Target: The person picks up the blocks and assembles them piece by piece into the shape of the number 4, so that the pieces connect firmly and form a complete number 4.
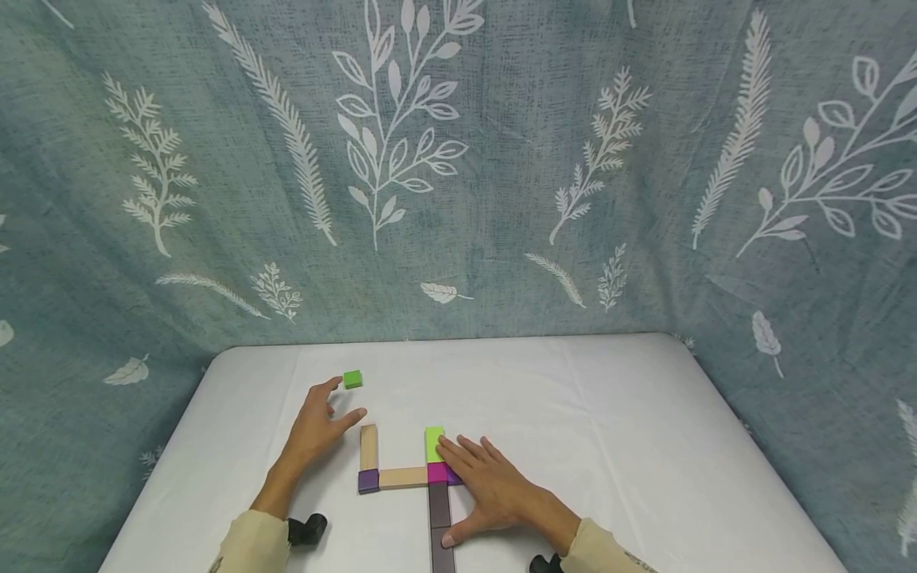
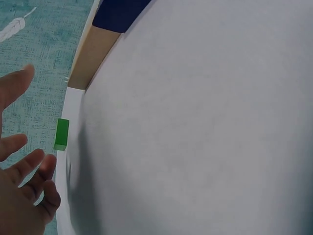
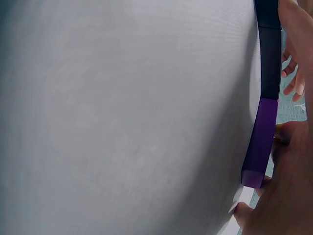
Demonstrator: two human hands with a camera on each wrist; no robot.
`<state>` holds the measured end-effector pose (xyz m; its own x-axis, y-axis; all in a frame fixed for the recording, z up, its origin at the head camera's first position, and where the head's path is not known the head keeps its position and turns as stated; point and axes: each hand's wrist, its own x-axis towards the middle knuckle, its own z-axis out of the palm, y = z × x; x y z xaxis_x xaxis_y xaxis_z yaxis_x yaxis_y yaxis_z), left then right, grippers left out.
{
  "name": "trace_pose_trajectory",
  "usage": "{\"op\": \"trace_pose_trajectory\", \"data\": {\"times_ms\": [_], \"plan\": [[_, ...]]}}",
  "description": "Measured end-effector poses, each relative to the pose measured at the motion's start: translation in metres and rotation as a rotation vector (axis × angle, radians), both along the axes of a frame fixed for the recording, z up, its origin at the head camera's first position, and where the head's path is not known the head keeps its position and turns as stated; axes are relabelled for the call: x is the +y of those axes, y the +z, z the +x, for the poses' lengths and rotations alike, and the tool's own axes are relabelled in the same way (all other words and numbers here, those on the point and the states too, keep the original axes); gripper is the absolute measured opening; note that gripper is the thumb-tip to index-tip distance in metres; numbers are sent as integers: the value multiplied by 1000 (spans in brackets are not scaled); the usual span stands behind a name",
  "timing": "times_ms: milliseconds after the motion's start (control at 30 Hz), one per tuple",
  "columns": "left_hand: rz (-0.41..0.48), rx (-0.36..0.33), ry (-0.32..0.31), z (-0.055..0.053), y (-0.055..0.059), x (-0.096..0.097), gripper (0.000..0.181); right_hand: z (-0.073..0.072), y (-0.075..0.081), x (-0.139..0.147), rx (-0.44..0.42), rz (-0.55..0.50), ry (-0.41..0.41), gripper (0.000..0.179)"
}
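My left hand [image 1: 315,423] hovers at the left with thumb and fingers spread, holding nothing. Just past its fingertips lies a small green block [image 1: 353,380], which the left wrist view also shows beyond the fingers. My right hand [image 1: 497,489] lies flat over a joined layout of blocks, fingers straight. Its fingertips reach a lime block [image 1: 433,442], and its thumb touches a dark grey block [image 1: 442,549]. A magenta block [image 1: 437,473] sits at the junction. Partly hidden under that hand is a purple block [image 3: 260,142], seen more fully in the right wrist view.
Left of the junction, a tan block [image 1: 403,477] runs to a dark purple block [image 1: 368,481], with another tan block [image 1: 368,447] standing off its far side. A white cloth covers the table [image 1: 630,430]. Behind hangs a teal leaf-patterned curtain [image 1: 501,159].
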<state>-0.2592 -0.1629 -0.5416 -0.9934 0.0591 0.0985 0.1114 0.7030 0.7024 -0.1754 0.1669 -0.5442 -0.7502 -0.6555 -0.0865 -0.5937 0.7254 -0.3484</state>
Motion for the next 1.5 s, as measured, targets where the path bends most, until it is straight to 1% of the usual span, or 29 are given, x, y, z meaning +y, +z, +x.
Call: {"op": "trace_pose_trajectory", "data": {"times_ms": [167, 333, 567, 667, 900, 1167, 1300, 1500], "plan": [[-8, -4, 22, -3, -2, 0, 82, 0, 0, 0, 8, -1, 2, 129], [-3, -4, 28, -6, -5, -1, 82, -1, -1, 0, 7, 3, 1, 129], [10, 9, 29, -13, -7, -3, 79, 0, -2, 1, 11, 7, 3, 130], [-4, 13, 28, -15, -7, -4, 78, 0, -2, 1, 18, 7, 6, 130], [-30, 26, 24, -21, -10, -7, 69, 0, -2, 0, 18, 8, 6, 129], [-27, 42, 37, -25, -10, -8, 57, 0, -1, 0, 10, 3, 12, 129], [-16, 35, 50, -27, -10, -9, 55, 0, -1, 0, 15, 2, 16, 129], [-3, 8, 65, -33, -11, -10, 56, 0, -2, 0, 22, 9, 8, 129]]}}
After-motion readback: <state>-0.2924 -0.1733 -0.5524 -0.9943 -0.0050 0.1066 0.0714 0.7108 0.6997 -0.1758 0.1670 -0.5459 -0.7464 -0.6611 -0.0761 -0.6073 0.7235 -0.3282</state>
